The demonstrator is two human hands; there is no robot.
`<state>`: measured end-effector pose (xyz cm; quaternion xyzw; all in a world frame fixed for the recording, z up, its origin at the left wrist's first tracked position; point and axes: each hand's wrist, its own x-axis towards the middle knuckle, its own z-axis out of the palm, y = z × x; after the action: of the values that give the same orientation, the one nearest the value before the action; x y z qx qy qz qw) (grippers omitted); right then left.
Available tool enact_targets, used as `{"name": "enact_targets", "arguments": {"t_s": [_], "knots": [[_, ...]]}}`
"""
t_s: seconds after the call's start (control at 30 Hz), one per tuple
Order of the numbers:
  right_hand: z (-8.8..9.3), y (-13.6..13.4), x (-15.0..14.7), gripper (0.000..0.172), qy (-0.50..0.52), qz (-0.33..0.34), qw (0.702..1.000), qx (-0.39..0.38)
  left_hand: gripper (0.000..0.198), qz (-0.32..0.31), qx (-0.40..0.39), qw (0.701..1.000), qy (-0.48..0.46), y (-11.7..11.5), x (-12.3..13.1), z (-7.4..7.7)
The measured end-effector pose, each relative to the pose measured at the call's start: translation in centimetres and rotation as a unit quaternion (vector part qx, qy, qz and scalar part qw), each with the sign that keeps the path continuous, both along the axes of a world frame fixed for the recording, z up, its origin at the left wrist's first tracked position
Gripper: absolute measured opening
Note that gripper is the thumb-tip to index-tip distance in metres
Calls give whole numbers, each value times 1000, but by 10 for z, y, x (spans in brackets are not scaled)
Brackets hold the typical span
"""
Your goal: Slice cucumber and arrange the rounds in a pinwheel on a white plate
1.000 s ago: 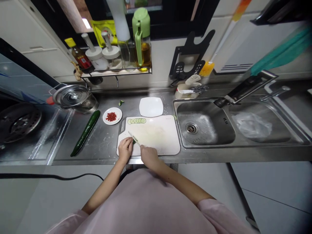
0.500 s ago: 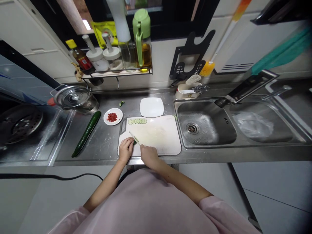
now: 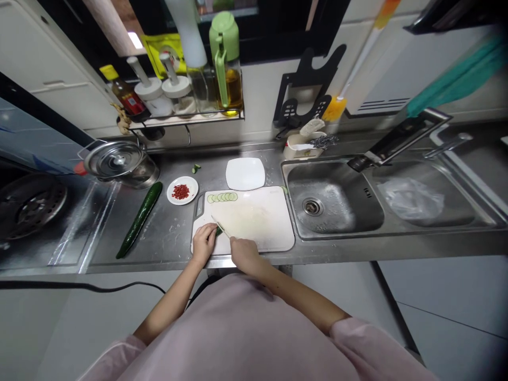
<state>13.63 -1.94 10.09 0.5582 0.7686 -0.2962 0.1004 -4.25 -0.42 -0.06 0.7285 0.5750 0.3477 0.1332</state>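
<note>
On the near left part of a white cutting board [image 3: 262,222], my left hand [image 3: 204,243] is closed over a piece of dark green cucumber [image 3: 218,231], most of it hidden under the fingers. My right hand [image 3: 244,254] grips a knife [image 3: 222,228] by its handle; the blade slants up and left beside the cucumber piece, close to my left fingertips. A row of thin, pale cucumber slices [image 3: 223,197] lies overlapping along the board's far left edge.
A whole cucumber [image 3: 138,221] and a small plate [image 3: 170,197] of chopped red bits [image 3: 181,191] lie left of the board. Behind it sits a white square plate [image 3: 245,173], near green scraps [image 3: 196,168]. To the right is a double sink [image 3: 333,211]; a lidded pot [image 3: 143,172] stands far left.
The camera view has shifted slightly. Both hands stay at the cucumber piece, and the knife has moved very little. The row of slices looks the same.
</note>
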Motion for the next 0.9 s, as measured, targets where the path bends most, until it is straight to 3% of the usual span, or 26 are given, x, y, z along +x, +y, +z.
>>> {"name": "enact_targets", "arguments": {"t_s": [0.9], "knots": [[-11,10,-3,30,19,-9,1000,1,26,-10,-44,999,-11,4,-3,2]]}}
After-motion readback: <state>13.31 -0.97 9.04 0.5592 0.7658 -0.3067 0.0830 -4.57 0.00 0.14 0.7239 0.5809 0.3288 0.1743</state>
